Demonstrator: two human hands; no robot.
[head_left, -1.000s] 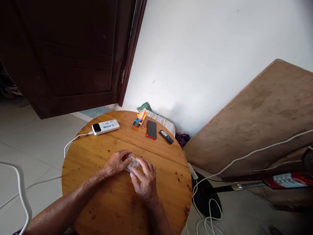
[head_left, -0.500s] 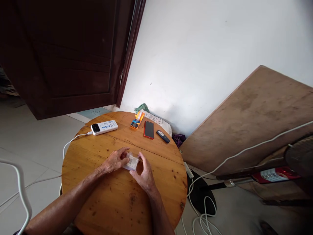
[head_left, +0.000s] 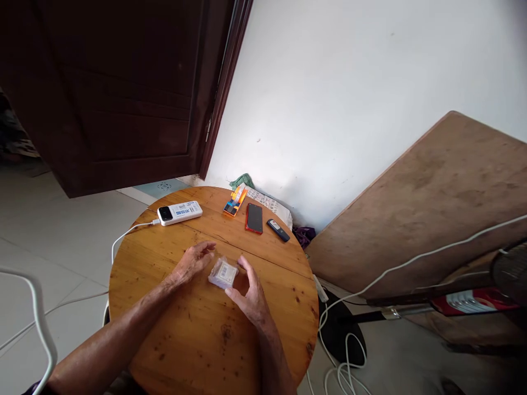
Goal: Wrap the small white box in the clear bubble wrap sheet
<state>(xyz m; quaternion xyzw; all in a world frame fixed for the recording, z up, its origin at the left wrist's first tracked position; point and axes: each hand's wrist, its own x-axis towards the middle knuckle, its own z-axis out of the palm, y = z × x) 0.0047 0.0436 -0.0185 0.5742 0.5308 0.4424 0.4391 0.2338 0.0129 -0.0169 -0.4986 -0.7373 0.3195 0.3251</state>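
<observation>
One small clear plastic packet point(head_left: 223, 272) lies mid-table on the round wooden table point(head_left: 173, 329), likely light, slippery and crinkly, best pinched at its edges; left hand point(head_left: 192, 262) and right hand point(head_left: 252, 293) flank it, open, holding nothing.

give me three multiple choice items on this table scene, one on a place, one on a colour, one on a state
1. Where does the small clear packet lie?
A. on the round wooden table, between the two hands
B. on the floor tiles
C. on top of the power bank

2. What colour is the case edge of the phone?
A. green
B. red
C. yellow

3. How is the white power bank?
A. held in the right hand
B. standing on end
C. lying flat with a white cable plugged in

Key: 1 A, it rests on the wood between the left hand and right hand. 2 B, a red rim frames the dark screen. 3 C, the cable runs from its end off the table's edge.
</observation>
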